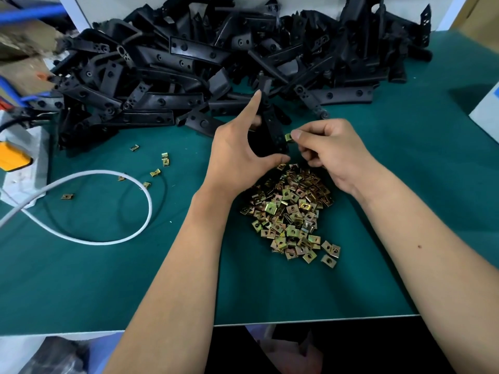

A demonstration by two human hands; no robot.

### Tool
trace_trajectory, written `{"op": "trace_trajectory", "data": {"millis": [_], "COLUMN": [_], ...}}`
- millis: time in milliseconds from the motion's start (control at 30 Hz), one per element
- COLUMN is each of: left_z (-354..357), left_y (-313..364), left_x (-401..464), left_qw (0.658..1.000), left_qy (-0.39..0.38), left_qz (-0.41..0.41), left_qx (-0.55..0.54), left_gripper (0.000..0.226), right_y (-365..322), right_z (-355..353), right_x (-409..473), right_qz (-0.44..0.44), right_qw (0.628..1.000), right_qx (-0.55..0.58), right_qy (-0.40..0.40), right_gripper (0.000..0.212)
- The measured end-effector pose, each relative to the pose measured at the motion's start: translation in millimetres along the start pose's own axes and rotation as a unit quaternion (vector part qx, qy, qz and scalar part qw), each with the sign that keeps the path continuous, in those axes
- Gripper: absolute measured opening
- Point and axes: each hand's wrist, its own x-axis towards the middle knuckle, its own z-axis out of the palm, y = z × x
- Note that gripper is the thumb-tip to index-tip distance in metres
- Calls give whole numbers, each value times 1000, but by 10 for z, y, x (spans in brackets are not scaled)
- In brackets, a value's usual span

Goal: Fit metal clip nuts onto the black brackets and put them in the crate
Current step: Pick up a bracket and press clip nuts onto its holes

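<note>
My left hand [237,155] holds a black bracket [272,130] upright above the green mat, index finger stretched up along it. My right hand [329,152] pinches a brass-coloured clip nut [288,137] against the bracket's right edge. Just below both hands lies a heap of loose clip nuts [291,211]. A big pile of black brackets [216,63] fills the back of the table. No crate is in view.
Several stray clip nuts [155,172] lie on the green mat [108,279] at the left, inside a loop of white cable [135,233]. A white and yellow device [16,160] sits at the left edge. The table's front edge [297,321] runs below my forearms.
</note>
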Motion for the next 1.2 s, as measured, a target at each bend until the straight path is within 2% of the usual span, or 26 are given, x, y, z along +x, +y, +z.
{"op": "trace_trajectory", "data": {"millis": [333, 500, 633, 767, 900, 967, 1033, 1067, 1133, 1200], "left_z": [1, -67, -272, -514, -670, -684, -636, -589, -443, -279], "left_y": [2, 50, -16, -178, -253, -248, -229, -207, -131, -47], "left_x": [-8, 34, 62, 22, -47, -54, -31, -15, 18, 37], "left_qw": [1000, 987, 938, 874, 817, 806, 821, 840, 893, 937], "left_qy": [12, 143, 318, 454, 561, 578, 557, 529, 435, 331], "left_qz": [-8, -61, -126, -174, -132, -123, -119, -116, -111, -102], "left_qx": [0, 43, 63, 13, 26, 34, 32, 28, 25, 37], "left_gripper": [118, 119, 117, 117, 112, 110, 110, 111, 114, 116], "right_y": [50, 1, -247, -453, -544, -567, -579, -579, -555, -514], "right_z": [-15, 61, 425, 1068, 1474, 1479, 1340, 1227, 917, 572], "right_x": [24, 25, 135, 240, 280, 312, 357, 383, 431, 460], "right_qz": [-8, -19, -57, -44, -24, -22, -35, -47, -79, -107], "right_qw": [1000, 999, 990, 976, 962, 959, 965, 968, 962, 930], "right_qx": [-8, -40, -102, -106, -86, -53, -68, -94, -184, -307], "right_qy": [-6, 0, -83, -185, -258, -277, -251, -229, -188, -168], "right_gripper": [12, 7, 1, 4, 5, 9, 13, 13, 10, 9]}}
